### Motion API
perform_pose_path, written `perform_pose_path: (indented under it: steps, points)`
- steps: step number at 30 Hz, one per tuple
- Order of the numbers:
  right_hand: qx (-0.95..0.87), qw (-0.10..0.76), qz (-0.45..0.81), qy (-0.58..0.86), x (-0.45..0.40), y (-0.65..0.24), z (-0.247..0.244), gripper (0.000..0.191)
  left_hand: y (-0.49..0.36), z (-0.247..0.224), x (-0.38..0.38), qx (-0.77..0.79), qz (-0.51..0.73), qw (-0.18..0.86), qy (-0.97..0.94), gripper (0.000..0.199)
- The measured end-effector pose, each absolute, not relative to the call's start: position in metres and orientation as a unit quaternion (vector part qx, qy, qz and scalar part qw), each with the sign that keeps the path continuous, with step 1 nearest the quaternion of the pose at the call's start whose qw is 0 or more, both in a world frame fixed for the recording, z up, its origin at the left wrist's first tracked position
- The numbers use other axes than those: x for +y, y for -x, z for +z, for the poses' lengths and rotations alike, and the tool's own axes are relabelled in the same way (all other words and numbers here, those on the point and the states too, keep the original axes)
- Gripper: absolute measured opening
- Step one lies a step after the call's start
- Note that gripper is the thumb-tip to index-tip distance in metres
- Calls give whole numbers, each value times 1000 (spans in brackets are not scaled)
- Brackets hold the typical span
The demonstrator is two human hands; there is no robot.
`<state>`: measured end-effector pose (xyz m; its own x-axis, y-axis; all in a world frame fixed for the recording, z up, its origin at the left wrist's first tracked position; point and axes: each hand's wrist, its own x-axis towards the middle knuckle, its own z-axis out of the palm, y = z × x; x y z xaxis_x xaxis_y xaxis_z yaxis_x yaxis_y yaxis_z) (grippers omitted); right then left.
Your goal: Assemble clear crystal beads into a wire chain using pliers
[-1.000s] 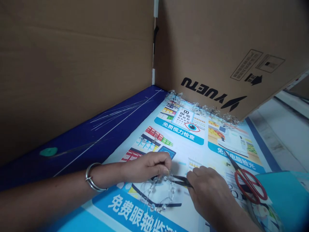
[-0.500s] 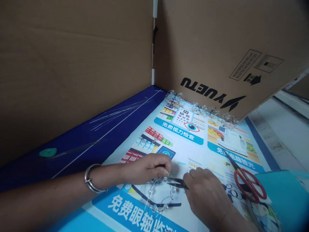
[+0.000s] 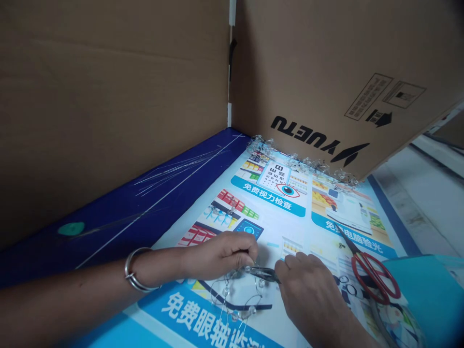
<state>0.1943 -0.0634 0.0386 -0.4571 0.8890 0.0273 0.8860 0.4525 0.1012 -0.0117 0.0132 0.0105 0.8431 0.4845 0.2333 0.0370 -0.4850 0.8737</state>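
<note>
Pliers point(image 3: 266, 274) have backed out from beneath the left thumb; tips now beside it, presumably working there. Left hand point(image 3: 217, 253) pinches beaded loop point(image 3: 235, 315), near centre; right hand point(image 3: 311, 290) clamps pliers.

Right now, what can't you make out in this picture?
Head view:
- Handles of the dark metal pliers: hidden by the right hand.
- Part of the clear beaded loop: hidden by the left hand.
- Fine print on the brown cardboard panel: too small.
- Curved grey strip near the red-handled scissors: blurred.
</note>
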Motion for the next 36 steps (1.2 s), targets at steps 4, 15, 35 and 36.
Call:
perform_pose_path:
  steps: [4,15,35,36]
  points:
    - [851,21,58,-521,-64,-191,38,15,12,11,12,152,228,462,-844,21]
    - [837,29,21,-546,-59,-192,35,10,10,14,9,211,256,422,-844,19]
    - [809,-69,-11,-584,-48,-201,28,5,12,12,13,240,279,575,-731,16]
    - [807,-76,-17,-585,-48,-200,26,6,12,12,13,240,280,585,-722,15]
